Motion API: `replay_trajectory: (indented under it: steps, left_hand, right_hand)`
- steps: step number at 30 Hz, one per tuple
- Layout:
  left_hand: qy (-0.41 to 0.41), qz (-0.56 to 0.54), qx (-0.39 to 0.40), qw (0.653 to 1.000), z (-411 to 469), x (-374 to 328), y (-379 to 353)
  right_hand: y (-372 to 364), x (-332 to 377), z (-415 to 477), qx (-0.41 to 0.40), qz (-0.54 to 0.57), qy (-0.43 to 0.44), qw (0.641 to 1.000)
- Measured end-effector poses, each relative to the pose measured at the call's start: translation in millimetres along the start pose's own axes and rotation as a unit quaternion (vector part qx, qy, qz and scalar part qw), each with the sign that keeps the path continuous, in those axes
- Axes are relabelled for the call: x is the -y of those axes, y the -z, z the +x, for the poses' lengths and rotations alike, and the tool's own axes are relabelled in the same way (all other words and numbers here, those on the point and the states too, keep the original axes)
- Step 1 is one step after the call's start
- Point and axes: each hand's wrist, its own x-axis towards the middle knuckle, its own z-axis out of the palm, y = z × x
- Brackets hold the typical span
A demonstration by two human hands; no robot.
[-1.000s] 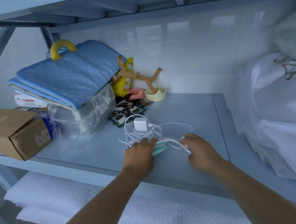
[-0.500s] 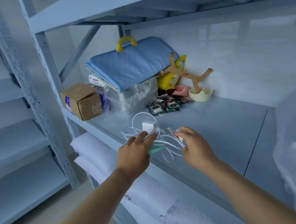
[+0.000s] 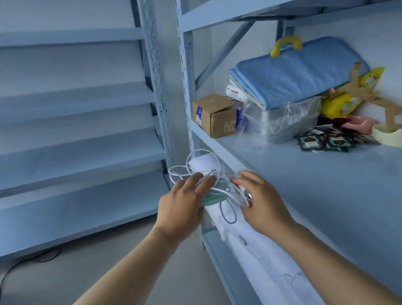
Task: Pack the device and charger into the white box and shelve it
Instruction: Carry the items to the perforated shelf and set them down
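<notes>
My left hand (image 3: 182, 207) grips a flat teal device (image 3: 213, 199) together with a tangle of white charger cable (image 3: 184, 171). The bundle is held in the air just off the front edge of the blue shelf (image 3: 330, 185). My right hand (image 3: 261, 203) holds the other side of the cable loops, with a small metal plug end showing at its fingers. The white charger block is mostly hidden behind my left fingers. No white box shows in this view.
On the shelf at the back stand a cardboard box (image 3: 215, 115), a plastic-wrapped container (image 3: 284, 121) under a folded blue mat (image 3: 297, 72), snack packets (image 3: 323, 143) and a cream bowl with a wooden stand (image 3: 398, 137). White foam rolls (image 3: 267, 252) lie on the shelf below. Another blue rack (image 3: 65, 157) stands at the left.
Both hands have lifted the device and cable off the shelf and drawn them out past its front edge. My view has swung left, bringing the other rack and floor into sight.
</notes>
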Motion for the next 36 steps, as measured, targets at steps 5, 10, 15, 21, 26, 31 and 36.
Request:
replay_trajectory:
  steps: [5,10,15,21,26,31,36]
  left_hand:
    - [0.06,0.044,-0.011,0.997,-55.7,71.7,36.4]
    - [0.138,0.089,-0.002,0.987,-124.6,158.7,82.6]
    - [0.211,0.134,-0.012,0.968,-203.1,250.4,138.1]
    - [0.287,0.221,-0.027,0.932,-301.0,344.9,217.2]
    - [0.365,0.279,-0.014,0.888,-375.1,401.1,283.5]
    - [0.41,0.335,-0.039,0.847,-432.8,436.3,339.1]
    - [0.429,0.4,-0.054,0.808,-473.8,479.0,394.0]
  right_hand:
    - [-64.0,74.9,16.0,0.043,0.056,0.065,0.995]
    - [-137.6,172.9,25.7,0.093,0.112,0.114,0.983]
    - [-210.2,288.6,30.3,0.135,0.156,0.169,0.964]
    - [-290.4,429.1,26.4,0.161,0.194,0.263,0.931]
    - [-341.1,542.0,12.5,0.181,0.244,0.343,0.889]
    - [-377.1,643.7,2.5,0.189,0.29,0.43,0.834]
    - [-412.4,736.8,5.3,0.192,0.34,0.528,0.754]
